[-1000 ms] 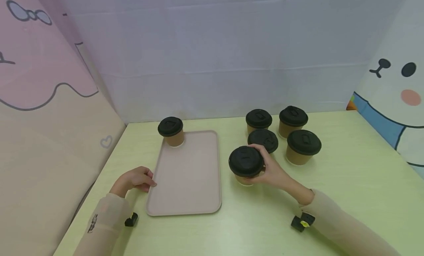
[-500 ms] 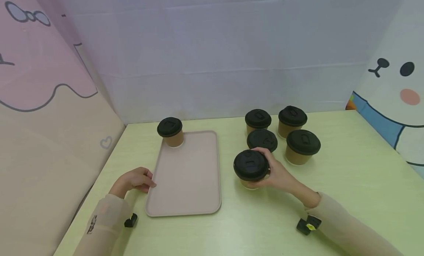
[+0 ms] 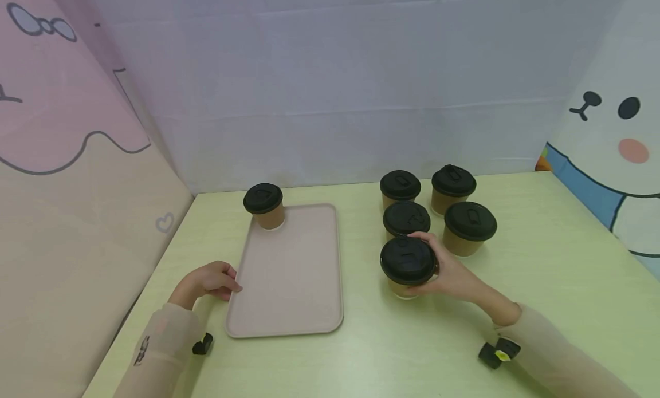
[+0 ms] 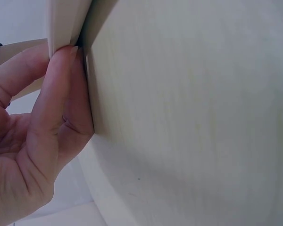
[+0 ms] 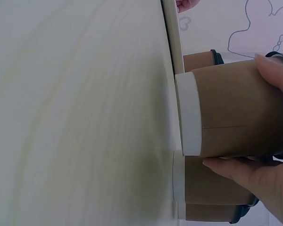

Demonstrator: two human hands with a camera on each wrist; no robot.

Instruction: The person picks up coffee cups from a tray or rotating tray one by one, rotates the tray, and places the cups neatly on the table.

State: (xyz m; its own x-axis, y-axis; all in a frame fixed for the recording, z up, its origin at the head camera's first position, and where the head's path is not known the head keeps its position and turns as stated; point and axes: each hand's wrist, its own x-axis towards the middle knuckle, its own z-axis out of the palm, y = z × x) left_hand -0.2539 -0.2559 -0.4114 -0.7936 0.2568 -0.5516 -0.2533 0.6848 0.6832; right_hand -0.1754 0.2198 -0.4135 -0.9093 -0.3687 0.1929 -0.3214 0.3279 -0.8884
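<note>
In the head view my right hand grips a brown paper coffee cup with a black lid, thumb on the near side and fingers behind. The cup is upright, low over the table; whether its white base touches is hard to tell. In the right wrist view the held cup partly covers other cups. My left hand pinches the left edge of a pinkish-beige tray. The left wrist view shows the fingers at the tray's rim. Another lidded cup stands at the tray's far left corner.
Several more lidded cups stand right of the tray: one just behind the held cup, one farther back, one at the back right and one in front of it. A pale fabric wall bounds the table's far side.
My right hand has moved the gripped cup to the right and slightly nearer, away from the tray. My left hand and the tray stay in place.
</note>
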